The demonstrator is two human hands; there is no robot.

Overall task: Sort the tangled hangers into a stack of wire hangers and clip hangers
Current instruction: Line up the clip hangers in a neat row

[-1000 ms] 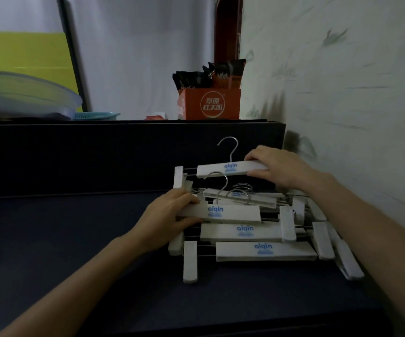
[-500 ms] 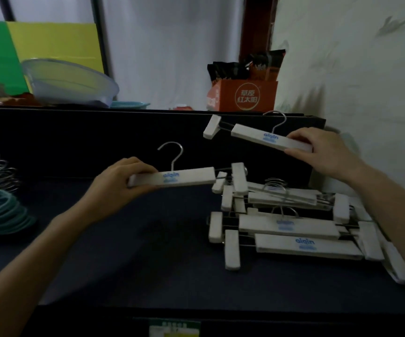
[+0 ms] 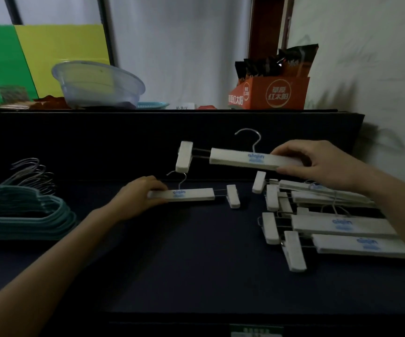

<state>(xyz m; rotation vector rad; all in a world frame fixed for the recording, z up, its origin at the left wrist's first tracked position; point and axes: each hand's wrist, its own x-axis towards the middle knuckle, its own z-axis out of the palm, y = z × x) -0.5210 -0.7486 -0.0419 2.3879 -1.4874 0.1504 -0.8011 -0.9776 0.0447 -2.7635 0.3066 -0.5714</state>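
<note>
The left hand is pinching one white bar-shaped clip hanger printed "aiqin" in blue low at the middle of the dark navy table, while the right hand is gripping a second "aiqin" clip hanger in the air at 1 o'clock from it. More white clip hangers are lying heaped at 3 o'clock, teal wire hangers are sitting stacked at 9 o'clock, and an orange carton with Chinese characters is standing on the ledge at 12 o'clock beside a pale wall.

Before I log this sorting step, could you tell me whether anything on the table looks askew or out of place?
Yes: the white clip hangers at the right lie crisscrossed in a loose heap, clips pointing different ways. The teal wire hangers at the left sit neatly stacked.
</note>
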